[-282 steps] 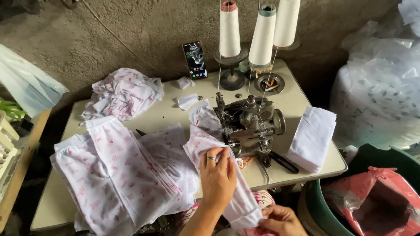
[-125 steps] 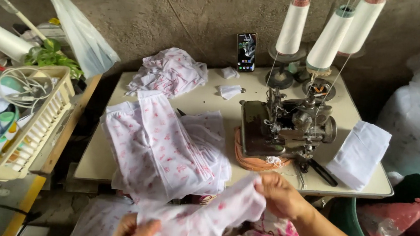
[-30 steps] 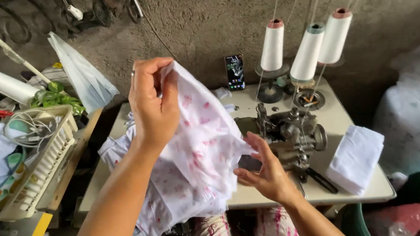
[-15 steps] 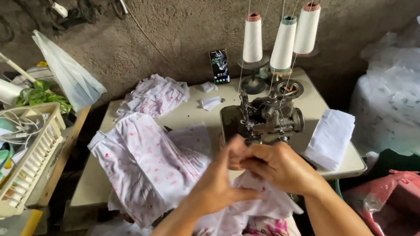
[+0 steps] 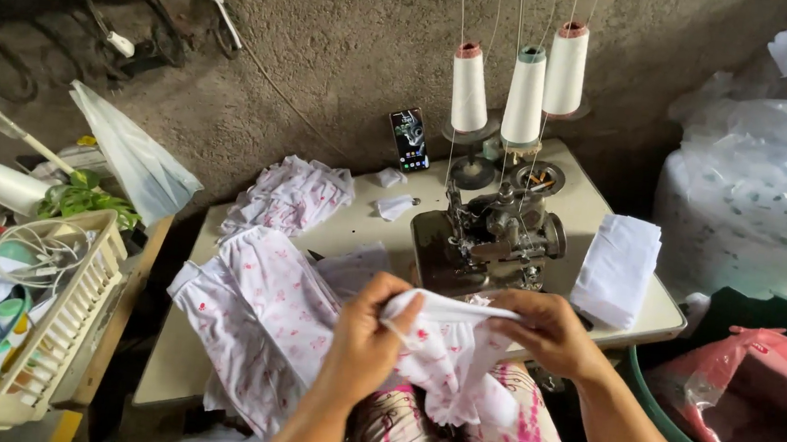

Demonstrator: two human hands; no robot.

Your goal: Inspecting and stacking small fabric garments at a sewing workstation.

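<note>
Both my hands hold one small white garment piece with pink print (image 5: 447,351), stretched between them just in front of the sewing machine (image 5: 490,243). My left hand (image 5: 365,340) pinches its left edge, and my right hand (image 5: 549,331) grips its right edge. The cloth hangs down over my lap. A pile of the same printed pieces (image 5: 259,323) lies on the table (image 5: 601,205) to the left of my left hand.
Three thread cones (image 5: 516,90) stand behind the machine, next to a propped phone (image 5: 409,140). More printed pieces (image 5: 291,196) lie at the back left, folded white cloth (image 5: 616,267) at the right. A green tub with a red bag (image 5: 748,408) sits right; a white basket (image 5: 30,314) left.
One second ago my left hand held the cloth raised high. Both hands have since come down and together in front of the machine, the piece stretched between them.
</note>
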